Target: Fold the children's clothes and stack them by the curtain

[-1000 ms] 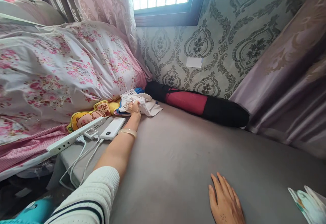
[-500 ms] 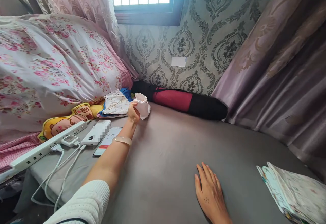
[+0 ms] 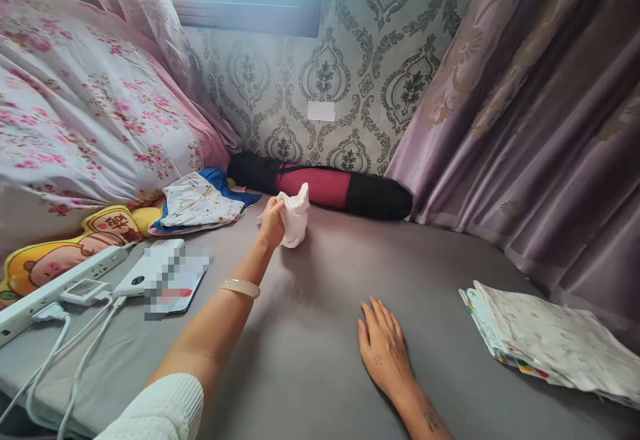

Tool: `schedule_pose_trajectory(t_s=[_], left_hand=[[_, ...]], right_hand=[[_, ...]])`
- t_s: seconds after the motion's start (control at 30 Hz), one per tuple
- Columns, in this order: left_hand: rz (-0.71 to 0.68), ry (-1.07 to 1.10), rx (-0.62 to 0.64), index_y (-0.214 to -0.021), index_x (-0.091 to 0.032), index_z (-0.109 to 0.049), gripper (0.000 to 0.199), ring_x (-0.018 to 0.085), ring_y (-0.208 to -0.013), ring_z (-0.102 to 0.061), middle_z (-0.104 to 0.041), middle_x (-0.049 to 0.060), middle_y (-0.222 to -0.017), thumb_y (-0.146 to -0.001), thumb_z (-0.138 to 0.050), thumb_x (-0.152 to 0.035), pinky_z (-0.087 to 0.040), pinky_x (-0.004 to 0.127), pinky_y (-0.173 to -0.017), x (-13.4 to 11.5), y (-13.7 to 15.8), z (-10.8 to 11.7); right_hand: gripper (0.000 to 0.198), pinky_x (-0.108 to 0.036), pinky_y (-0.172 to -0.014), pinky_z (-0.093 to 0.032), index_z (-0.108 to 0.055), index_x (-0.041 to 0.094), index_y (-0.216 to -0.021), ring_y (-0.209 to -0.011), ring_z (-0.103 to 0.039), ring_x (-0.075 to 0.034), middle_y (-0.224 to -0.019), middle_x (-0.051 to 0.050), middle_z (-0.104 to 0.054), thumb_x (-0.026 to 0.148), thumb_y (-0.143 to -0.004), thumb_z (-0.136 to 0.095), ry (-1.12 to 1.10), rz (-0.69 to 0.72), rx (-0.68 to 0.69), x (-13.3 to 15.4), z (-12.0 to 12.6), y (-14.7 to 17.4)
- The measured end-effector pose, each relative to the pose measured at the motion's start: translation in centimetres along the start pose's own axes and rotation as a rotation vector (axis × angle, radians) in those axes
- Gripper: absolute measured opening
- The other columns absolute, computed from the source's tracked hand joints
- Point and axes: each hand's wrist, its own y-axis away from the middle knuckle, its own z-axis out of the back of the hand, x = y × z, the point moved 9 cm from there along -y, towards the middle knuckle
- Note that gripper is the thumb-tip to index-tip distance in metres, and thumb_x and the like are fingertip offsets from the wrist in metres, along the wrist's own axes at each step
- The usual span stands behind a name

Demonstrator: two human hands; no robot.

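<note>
My left hand [image 3: 273, 223] is closed on a crumpled white cloth [image 3: 294, 219], held a little above the grey sheet [image 3: 320, 333]. Its exact kind is hidden by the folds. My right hand [image 3: 384, 345] lies flat on the sheet, fingers stretched out and holding nothing. To the left of the held cloth is a small pile of cloths [image 3: 200, 203], white with a print on top and blue at the edge. A folded stack of patterned cloths [image 3: 555, 337] rests to the right of my right hand.
A black and red long bag [image 3: 320, 188] lies along the wall. At left are a yellow plush pillow [image 3: 65, 253], a power strip [image 3: 75, 280] with white cables, a white power bank [image 3: 150, 267] and a phone [image 3: 193, 280]. Purple curtains [image 3: 465, 160] hang at right.
My left hand has lifted the white cloth away from the pile, toward the right. The view has swung right. My right hand stays flat on the sheet.
</note>
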Motion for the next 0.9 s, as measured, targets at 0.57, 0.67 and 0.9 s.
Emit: schedule_pose_trajectory(t_s=[0.57, 0.67, 0.9], left_hand=[[0.326, -0.126, 0.484, -0.079, -0.021, -0.052, 0.024, 0.011, -0.058, -0.049, -0.052, -0.005, -0.066, -0.070, -0.070, -0.034, -0.039, 0.021, -0.056, 6.6, 11.1, -12.7], [0.352, -0.217, 0.600, -0.080, -0.021, -0.053, 0.025, 0.010, -0.057, -0.047, -0.050, -0.005, -0.065, -0.072, -0.070, -0.037, -0.036, 0.022, -0.054, 7.6, 13.3, -14.1], [0.378, -0.493, 0.980, -0.086, -0.021, -0.054, 0.023, 0.011, -0.055, -0.043, -0.050, -0.004, -0.064, -0.084, -0.060, -0.043, -0.031, 0.025, -0.053, 8.6, 18.6, -16.7]], right_hand=[[0.044, -0.044, -0.104, -0.045, -0.040, 0.013, -0.139, -0.128, -0.049, -0.025, -0.136, -0.017, -0.052, 0.026, -0.098, -0.035, -0.345, 0.015, -0.369, -0.4, 5.3, 0.2], [0.043, -0.045, -0.104, -0.043, -0.038, 0.014, -0.138, -0.127, -0.047, -0.025, -0.131, -0.018, -0.050, 0.027, -0.097, -0.041, -0.351, 0.009, -0.587, -0.8, 8.3, 1.0], [0.038, -0.050, -0.099, -0.042, -0.042, 0.016, -0.133, -0.119, -0.050, -0.028, -0.124, -0.017, -0.052, 0.025, -0.096, -0.046, -0.281, 0.015, -0.712, -1.5, 10.1, 1.9]])
